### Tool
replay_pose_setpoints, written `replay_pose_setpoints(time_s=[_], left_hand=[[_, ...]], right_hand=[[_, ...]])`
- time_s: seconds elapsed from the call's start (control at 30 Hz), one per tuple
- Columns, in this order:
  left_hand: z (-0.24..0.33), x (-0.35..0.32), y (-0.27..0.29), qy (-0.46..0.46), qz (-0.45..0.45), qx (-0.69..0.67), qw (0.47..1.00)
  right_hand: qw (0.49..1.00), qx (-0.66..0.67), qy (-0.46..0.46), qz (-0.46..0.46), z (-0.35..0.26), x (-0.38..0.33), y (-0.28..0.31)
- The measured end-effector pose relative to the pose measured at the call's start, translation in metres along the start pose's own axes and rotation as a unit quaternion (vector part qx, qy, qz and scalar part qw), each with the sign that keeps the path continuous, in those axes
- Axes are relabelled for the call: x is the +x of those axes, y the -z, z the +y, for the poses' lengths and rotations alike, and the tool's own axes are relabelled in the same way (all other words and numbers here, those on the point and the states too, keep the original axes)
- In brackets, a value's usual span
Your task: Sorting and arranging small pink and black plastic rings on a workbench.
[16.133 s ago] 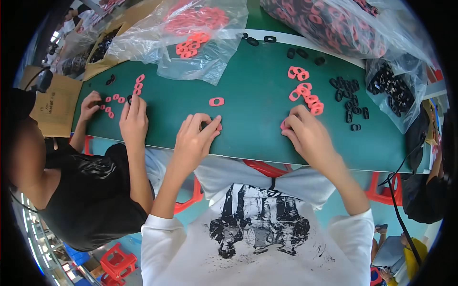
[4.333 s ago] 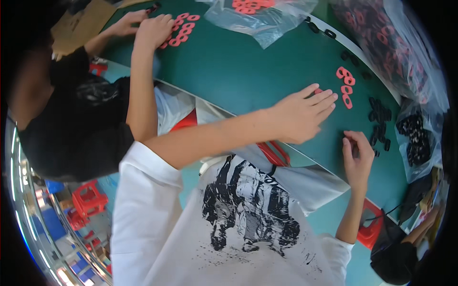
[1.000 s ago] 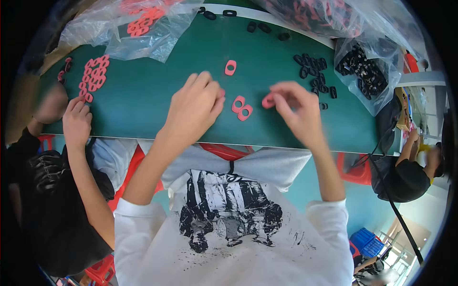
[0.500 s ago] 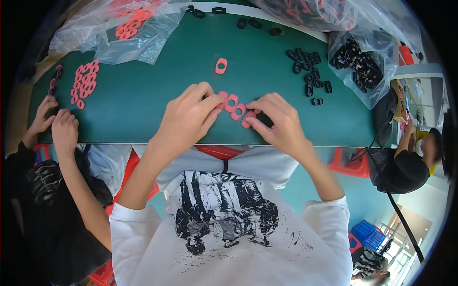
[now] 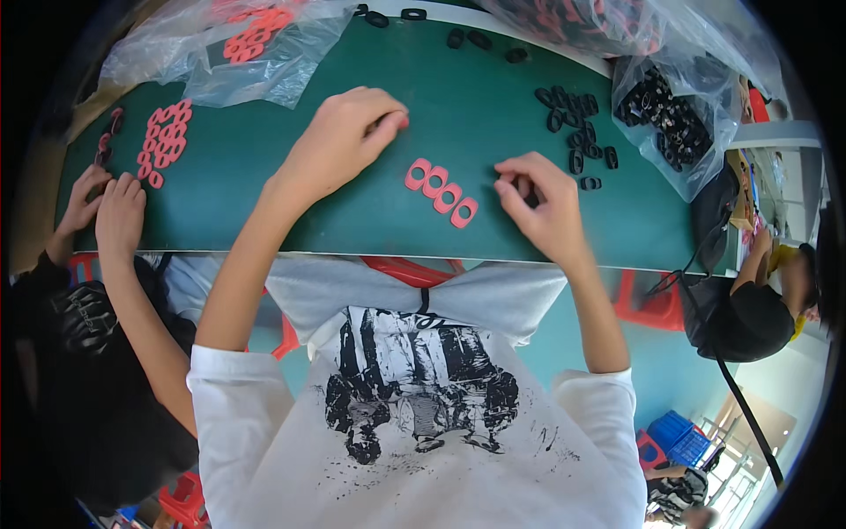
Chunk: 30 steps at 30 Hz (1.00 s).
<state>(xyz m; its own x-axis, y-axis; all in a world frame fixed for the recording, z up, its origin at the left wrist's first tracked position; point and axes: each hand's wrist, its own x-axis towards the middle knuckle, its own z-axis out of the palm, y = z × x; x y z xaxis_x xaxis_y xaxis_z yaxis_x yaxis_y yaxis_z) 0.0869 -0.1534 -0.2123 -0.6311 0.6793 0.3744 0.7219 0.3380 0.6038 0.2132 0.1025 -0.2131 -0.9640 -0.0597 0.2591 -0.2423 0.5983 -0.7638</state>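
Several pink oval rings (image 5: 453, 198), flat with a round hole, lie in a slanting row on the green table. Beyond the row to the left is my left hand (image 5: 348, 137), its thumb and fingers pinched together. A bit of pink shows at those fingertips; the rest of that pink ring is hidden by the hand. Just right of the row hovers my right hand (image 5: 545, 201), fingers loosely curled, thumb and forefinger slightly apart. No piece shows between them.
Black rings (image 5: 573, 115) lie loose at the right, beside a clear bag (image 5: 674, 123) of black parts. More pink rings (image 5: 164, 141) are heaped at the left, near a co-worker's hands (image 5: 110, 207). Plastic bags (image 5: 256, 66) of pink pieces line the far side.
My left hand has moved away from me, to where a lone pink ring lay; that ring no longer shows there. My right hand has let go of the row's right-end ring and drawn right.
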Motion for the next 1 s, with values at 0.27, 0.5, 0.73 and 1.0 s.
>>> replay_pose_setpoints(time_s=[0.27,0.5,0.73,1.0], left_hand=[[0.009,-0.004,0.008,0.086,-0.043,0.005,0.995],[0.018,-0.025,0.019,0.129,-0.035,0.027,0.991],[0.037,-0.048,0.006,0.119,0.0,0.027,0.992],[0.041,-0.051,-0.013,0.095,0.053,0.08,0.991]], right_hand=[[0.999,-0.034,0.025,0.02,-0.009,-0.021,0.003],[0.998,-0.045,0.036,0.001,-0.008,-0.018,0.003],[0.996,-0.007,0.057,-0.068,-0.017,0.019,-0.012],[0.982,-0.003,0.083,-0.167,-0.027,0.062,-0.022]])
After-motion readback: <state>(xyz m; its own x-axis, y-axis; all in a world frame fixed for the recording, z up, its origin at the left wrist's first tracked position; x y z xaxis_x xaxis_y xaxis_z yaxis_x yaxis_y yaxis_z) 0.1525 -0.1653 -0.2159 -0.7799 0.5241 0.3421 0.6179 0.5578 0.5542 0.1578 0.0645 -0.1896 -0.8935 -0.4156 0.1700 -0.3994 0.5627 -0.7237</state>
